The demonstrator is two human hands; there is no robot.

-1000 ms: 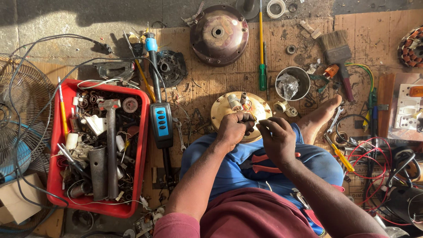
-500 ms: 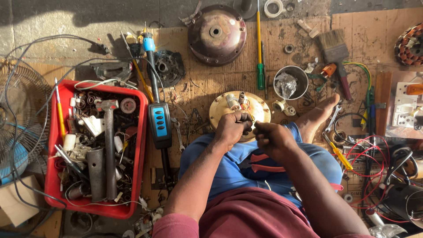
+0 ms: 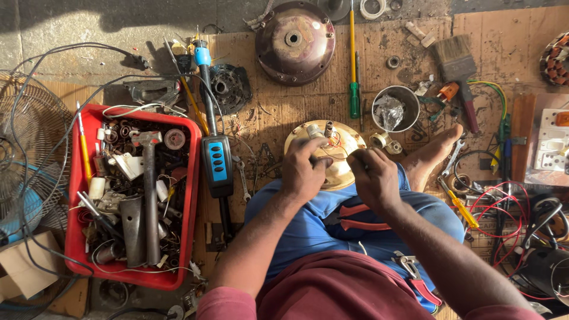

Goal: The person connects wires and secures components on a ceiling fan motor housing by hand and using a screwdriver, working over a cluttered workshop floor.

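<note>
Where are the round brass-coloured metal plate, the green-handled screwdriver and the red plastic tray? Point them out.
Round brass-coloured metal plate (image 3: pixel 341 172), head view, bare lower rim between the hands.
Green-handled screwdriver (image 3: pixel 354 99), head view, green grip.
Red plastic tray (image 3: pixel 192 178), head view, right wall.

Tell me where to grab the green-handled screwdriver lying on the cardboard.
Grip the green-handled screwdriver by its green handle, the thick near end, with the fingers coming down from above. It lies flat, yellow shaft pointing away, with bare cardboard to its left; the metal cup stands close on the right.
</note>
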